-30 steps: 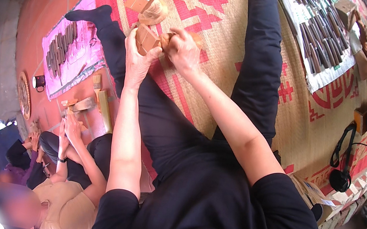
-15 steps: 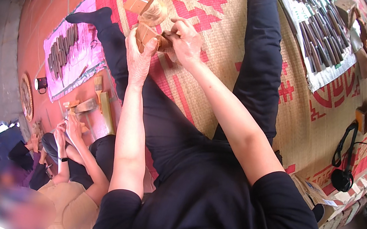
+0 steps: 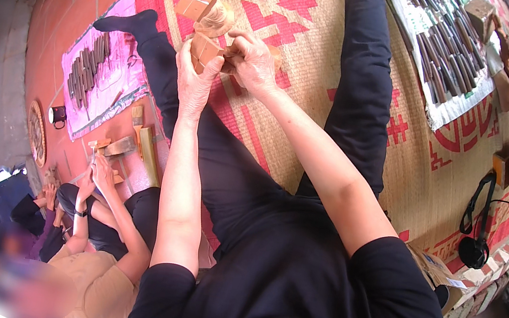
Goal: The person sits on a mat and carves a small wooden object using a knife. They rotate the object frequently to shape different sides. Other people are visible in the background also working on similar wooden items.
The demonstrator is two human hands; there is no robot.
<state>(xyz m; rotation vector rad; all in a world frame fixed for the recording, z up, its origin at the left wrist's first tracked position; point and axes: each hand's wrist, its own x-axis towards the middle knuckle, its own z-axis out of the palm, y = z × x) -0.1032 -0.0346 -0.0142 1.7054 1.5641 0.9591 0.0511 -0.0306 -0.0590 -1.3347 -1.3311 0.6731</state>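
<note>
A carved piece of light wood has a square block (image 3: 197, 2) at its far end and a rounded, carved part (image 3: 219, 19) beside it. My left hand (image 3: 195, 80) is closed round a nearer wooden block (image 3: 205, 50) with pale lines on its face, thumb on its right side. Whether the two blocks are one piece, I cannot tell. Against the right side of the nearer block, my right hand (image 3: 252, 65) is closed with fingers bent in a pinch. What it grips is hidden by the fingers. Both hands are above the mat between my legs.
A patterned woven mat (image 3: 288, 121) lies under me. Rows of carving tools (image 3: 447, 53) rest on white cloth at the right, more (image 3: 87, 72) on pink cloth (image 3: 123, 71) at the left. A mallet (image 3: 117, 147) lies near a co-worker's hands (image 3: 98, 176). Headphones (image 3: 474, 249) lie right.
My right hand has shifted slightly, and its fingers now cover the dark thing seen between them before. The left hand still holds the block. The co-worker's hands at the left have moved a little.
</note>
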